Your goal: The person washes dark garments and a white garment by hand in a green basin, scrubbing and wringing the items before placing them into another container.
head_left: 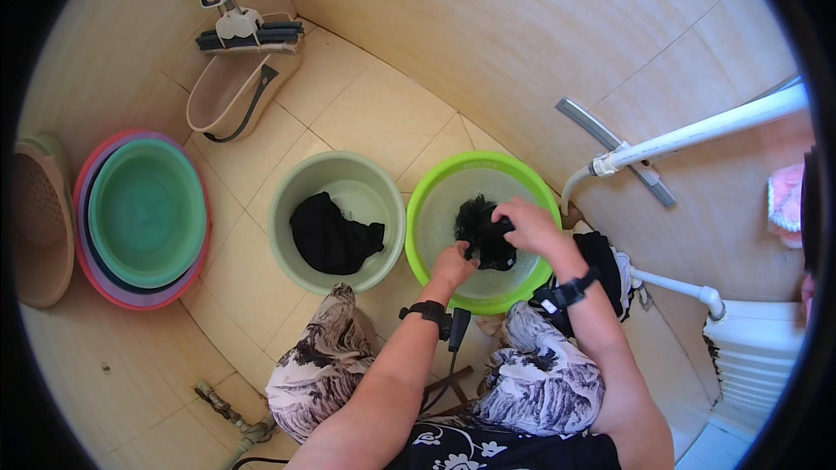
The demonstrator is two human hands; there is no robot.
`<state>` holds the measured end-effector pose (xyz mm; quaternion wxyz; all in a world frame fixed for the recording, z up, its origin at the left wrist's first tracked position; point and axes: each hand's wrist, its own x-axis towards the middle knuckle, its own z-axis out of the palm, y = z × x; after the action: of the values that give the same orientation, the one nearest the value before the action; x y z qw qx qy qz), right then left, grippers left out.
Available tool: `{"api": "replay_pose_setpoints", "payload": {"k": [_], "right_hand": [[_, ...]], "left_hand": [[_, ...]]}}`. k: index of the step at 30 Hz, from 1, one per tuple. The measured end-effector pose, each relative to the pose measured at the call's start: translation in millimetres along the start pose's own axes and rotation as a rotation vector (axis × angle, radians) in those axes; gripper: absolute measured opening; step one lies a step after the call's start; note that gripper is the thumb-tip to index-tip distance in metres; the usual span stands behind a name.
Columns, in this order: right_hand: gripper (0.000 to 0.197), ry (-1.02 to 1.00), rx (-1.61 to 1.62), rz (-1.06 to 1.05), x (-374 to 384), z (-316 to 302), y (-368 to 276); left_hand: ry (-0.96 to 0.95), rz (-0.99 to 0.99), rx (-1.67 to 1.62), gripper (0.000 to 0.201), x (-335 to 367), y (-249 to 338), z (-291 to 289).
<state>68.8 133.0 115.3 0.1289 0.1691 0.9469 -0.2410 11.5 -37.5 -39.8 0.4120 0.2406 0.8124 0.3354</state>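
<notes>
A bright green basin stands in front of me with cloudy water in it. Black cloth lies bunched in that water, partly under the surface. My right hand is closed on its upper right side, fingers curled down. At the lower left edge of the same cloth, my left hand pinches it; some fingertips are hidden by the fabric. Just left of it, touching or nearly so, a pale grey-green bucket holds another black garment, crumpled and dark.
Stacked basins lean at the left wall beside a tan basket. A mop bucket with a mop is at the back. Dark and white clothes lie right of the green basin, near a white pipe, squeegee and radiator.
</notes>
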Motion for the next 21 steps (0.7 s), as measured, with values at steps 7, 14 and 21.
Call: {"api": "replay_pose_setpoints", "payload": {"k": [7,14,21], "right_hand": [[0.035,-0.121,-0.117,-0.008,33,131,69],[0.039,-0.118,-0.221,-0.017,33,129,67],[0.044,-0.205,-0.035,-0.077,0,8,0]], "left_hand": [[-0.031,-0.038,0.047,0.058,-4,1,-8],[-0.107,-0.038,0.355,0.056,-13,-4,-2],[-0.084,-0.004,0.216,0.057,-25,32,-34]]}}
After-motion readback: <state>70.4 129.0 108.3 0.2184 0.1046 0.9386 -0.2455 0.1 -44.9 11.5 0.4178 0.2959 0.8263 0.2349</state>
